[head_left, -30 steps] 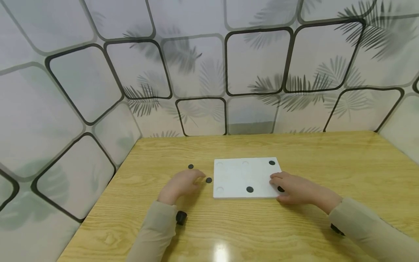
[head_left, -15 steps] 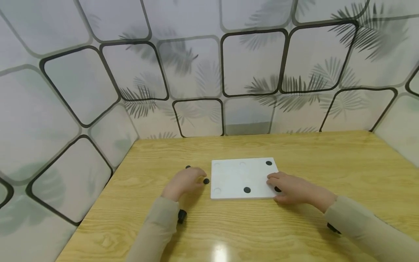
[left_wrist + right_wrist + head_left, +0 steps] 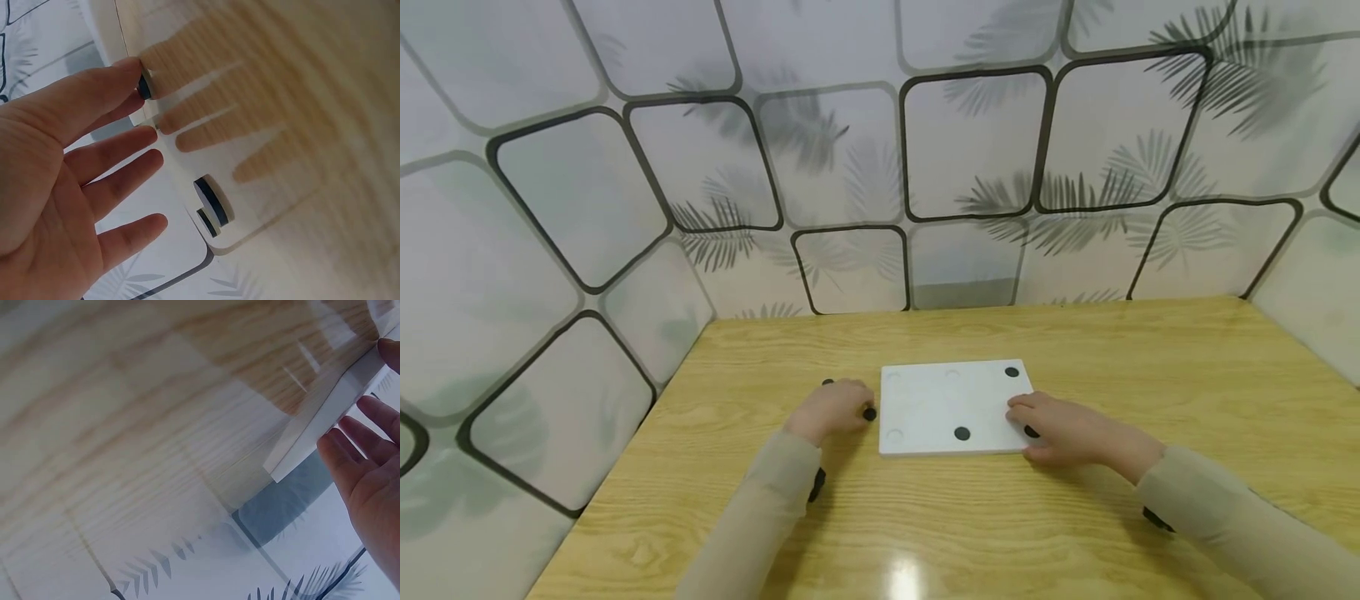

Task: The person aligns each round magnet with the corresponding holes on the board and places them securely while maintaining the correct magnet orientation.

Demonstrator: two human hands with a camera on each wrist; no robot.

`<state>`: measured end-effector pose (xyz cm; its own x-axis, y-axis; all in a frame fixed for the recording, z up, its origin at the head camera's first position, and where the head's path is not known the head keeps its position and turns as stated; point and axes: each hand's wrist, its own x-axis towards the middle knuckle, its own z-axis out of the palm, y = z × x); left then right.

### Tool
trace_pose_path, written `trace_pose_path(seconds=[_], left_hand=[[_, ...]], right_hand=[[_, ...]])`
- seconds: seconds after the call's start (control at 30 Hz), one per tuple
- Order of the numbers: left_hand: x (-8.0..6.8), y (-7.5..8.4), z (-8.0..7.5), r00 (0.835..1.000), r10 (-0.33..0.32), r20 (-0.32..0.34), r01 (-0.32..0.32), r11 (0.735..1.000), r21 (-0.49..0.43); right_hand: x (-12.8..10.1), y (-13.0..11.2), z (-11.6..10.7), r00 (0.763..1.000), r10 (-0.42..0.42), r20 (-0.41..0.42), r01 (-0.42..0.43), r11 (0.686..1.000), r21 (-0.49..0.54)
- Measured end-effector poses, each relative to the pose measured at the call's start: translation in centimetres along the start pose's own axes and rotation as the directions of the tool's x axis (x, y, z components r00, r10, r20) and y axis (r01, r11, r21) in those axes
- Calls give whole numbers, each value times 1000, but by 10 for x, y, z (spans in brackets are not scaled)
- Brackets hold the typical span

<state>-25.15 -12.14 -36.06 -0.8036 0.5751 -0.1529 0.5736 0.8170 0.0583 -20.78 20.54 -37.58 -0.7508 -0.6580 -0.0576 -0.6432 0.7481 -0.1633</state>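
A thin white board point(image 3: 936, 408) lies on the wooden table, with round shallow recesses showing on its left part. Black discs sit at its far right corner point(image 3: 1012, 372), near edge point(image 3: 962, 433) and near right corner, that last disc point(image 3: 1032, 431) partly behind my right hand point(image 3: 1067, 432). This hand rests its fingers on the board's right side, thumb at the near edge. Left of the board, my left hand point(image 3: 833, 408) pinches a black disc point(image 3: 145, 86) between thumb and index finger, the other fingers spread. Two more black discs point(image 3: 212, 203) stand out beyond those fingers in the left wrist view.
The glossy wooden table point(image 3: 880, 517) reflects the hands. Patterned cloth point(image 3: 850, 167) hangs along its back and left sides. A dark wrist device point(image 3: 817, 485) sits under the left sleeve, another point(image 3: 1157, 520) under the right.
My left hand has moved slightly forward and closed thumb and index finger on the black disc beside the board. The right hand stays on the board. The head view has shifted slightly.
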Motion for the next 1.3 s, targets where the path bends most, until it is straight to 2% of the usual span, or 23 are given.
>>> trace_pose_path(seconds=[0.47,0.67,0.87,1.3], left_hand=[[10,0,3,999,26,-41,-26,1000,6],[10,2,1,1000,-25,-2,25,1000,-7],[11,3,-1,998,-50,49,52,998,-31],[17,6,-8,996,-68,61,73,994,-82]], right_hand=[[0,0,1,1000,11,0,-11,1000,-8],[-1,-2,0,1000,13,0,-13,1000,2],[-1,-2,0,1000,12,-2,-12,1000,1],[0,-1,1,1000,28,2,-28,1000,-7]])
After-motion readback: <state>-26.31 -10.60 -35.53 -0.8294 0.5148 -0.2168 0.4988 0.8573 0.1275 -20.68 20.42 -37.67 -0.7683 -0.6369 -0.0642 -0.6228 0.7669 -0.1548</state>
